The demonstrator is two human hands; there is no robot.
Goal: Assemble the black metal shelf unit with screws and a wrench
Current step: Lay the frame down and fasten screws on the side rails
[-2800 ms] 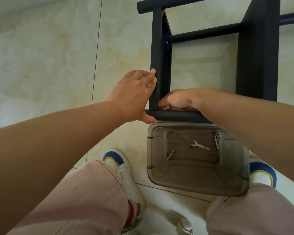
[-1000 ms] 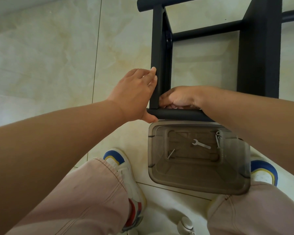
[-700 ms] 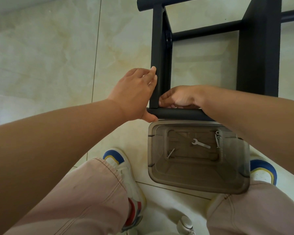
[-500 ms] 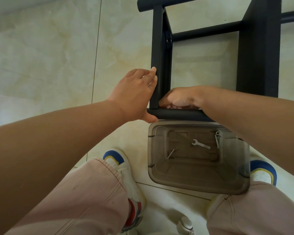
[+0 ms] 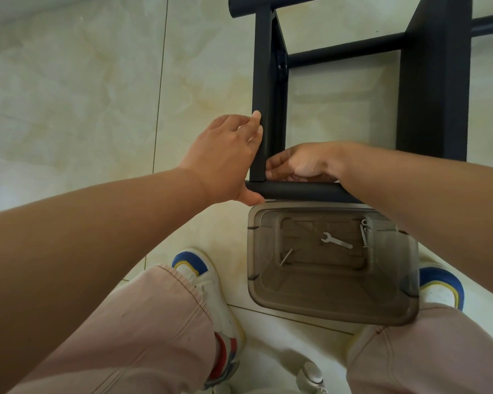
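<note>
At the centre of the frame, the left hand (image 5: 225, 155) lies flat against the outer side of a black upright post (image 5: 264, 89) of the shelf frame (image 5: 433, 81), fingers straight, thumb under the round crossbar (image 5: 296, 191). The right hand (image 5: 305, 163) reaches from the right into the corner behind that bar, fingers curled; what they pinch, if anything, is hidden. Below, a clear bin (image 5: 333, 311) holds a small wrench (image 5: 336, 241) and loose screws (image 5: 364, 236). The frame is cut off at the top edge.

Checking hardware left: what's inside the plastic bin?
In the bin: a wrench, one screw at left, more screws at right. The right forearm covers the far right corner.
</note>
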